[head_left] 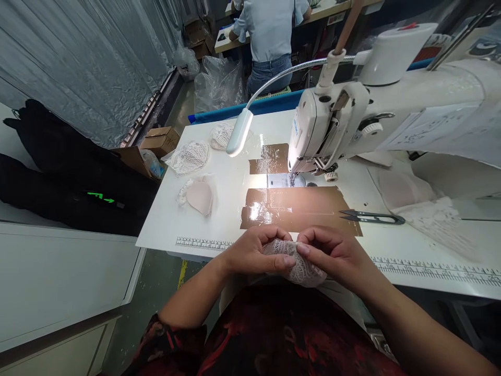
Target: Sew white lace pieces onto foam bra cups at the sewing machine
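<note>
Both of my hands grip a pale lace bra cup (299, 269) at the front edge of the sewing table, close to my body. My left hand (264, 250) pinches its left side, thumb on top. From the right, my right hand (332, 253) holds the upper edge between thumb and fingers. The fingers under the lace are partly hidden. Beyond my hands lies brown tape (293, 203) on the tabletop, below the needle area of a white sewing machine (313, 130). Black thread snips (376, 217) rest to the right of the tape.
Two lace cups (190, 157) (222, 136) and a beige cup piece (200, 197) lie on the table's left side. More lace fabric (434, 214) is at right. A lamp (240, 133) arches over the table. A person (270, 42) sits beyond; cardboard boxes (160, 141) stand at left.
</note>
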Action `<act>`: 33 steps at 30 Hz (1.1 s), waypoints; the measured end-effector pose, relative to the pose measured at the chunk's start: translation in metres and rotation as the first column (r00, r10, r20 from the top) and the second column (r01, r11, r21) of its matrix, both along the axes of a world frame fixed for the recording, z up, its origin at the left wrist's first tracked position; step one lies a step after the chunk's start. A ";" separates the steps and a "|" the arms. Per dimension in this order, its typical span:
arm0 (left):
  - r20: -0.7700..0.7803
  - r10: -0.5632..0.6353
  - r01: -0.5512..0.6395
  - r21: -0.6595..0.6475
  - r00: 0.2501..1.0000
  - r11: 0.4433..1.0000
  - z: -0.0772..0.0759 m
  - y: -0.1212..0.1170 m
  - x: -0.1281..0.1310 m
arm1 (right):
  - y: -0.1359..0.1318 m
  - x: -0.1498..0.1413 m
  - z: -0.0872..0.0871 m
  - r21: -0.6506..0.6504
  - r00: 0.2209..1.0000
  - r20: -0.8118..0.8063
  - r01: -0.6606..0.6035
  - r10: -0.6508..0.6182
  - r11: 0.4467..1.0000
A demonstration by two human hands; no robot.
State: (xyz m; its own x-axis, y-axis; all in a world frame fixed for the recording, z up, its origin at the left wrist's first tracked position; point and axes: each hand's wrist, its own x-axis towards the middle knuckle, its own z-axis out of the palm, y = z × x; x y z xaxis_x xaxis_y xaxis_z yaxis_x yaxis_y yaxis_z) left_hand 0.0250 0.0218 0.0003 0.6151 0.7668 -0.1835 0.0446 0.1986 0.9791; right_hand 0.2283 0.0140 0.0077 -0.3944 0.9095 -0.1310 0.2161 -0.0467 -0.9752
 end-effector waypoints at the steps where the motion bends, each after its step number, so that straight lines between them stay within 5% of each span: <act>1: 0.014 0.001 -0.001 -0.005 1.000 1.000 0.000 0.001 0.002 | 0.000 0.001 0.000 -0.008 1.000 -0.010 0.000 0.000 1.000; 6: 0.098 0.142 -0.131 -0.115 0.985 0.985 -0.012 0.001 0.019 | 0.007 -0.001 -0.012 -0.087 0.996 -0.081 0.028 -0.036 0.996; 10: 0.171 0.338 -0.254 -0.383 0.925 0.888 -0.021 0.004 0.024 | 0.016 0.001 -0.022 -0.208 0.984 -0.169 0.015 -0.051 0.978; 12: 0.157 0.434 -0.340 -0.413 0.887 0.845 -0.015 0.010 0.013 | 0.021 0.008 -0.022 -0.182 0.982 -0.168 0.052 -0.083 0.982; 14: 0.119 0.526 -0.476 -0.294 0.842 0.829 -0.003 0.020 -0.006 | 0.024 0.021 -0.021 -0.149 0.978 -0.143 0.128 -0.150 0.980; 17: -0.013 0.646 -0.634 0.179 0.763 0.753 0.018 0.041 -0.031 | 0.029 0.042 -0.019 -0.093 0.968 -0.064 0.238 -0.244 0.967; 20: -0.203 0.701 -0.416 0.681 0.684 0.603 0.021 0.067 -0.024 | 0.037 0.055 -0.016 0.033 0.959 0.096 0.266 -0.268 0.963; 22: -0.345 0.650 -0.132 0.812 0.677 0.569 0.009 0.083 0.000 | 0.046 0.056 -0.013 0.131 0.947 0.221 0.209 -0.234 0.969; 24: -0.528 0.536 0.111 0.773 0.658 0.624 -0.008 0.093 0.031 | 0.059 0.051 -0.008 0.219 0.921 0.341 0.117 -0.188 0.969; 27: -0.584 0.471 0.184 0.735 0.662 0.653 -0.027 0.091 0.066 | 0.078 0.039 -0.007 0.317 0.856 0.495 -0.018 -0.150 0.948; 33: -0.726 0.339 0.453 0.656 0.599 0.603 -0.012 0.074 0.056 | 0.086 0.020 -0.032 0.455 0.730 0.675 -0.298 -0.106 0.839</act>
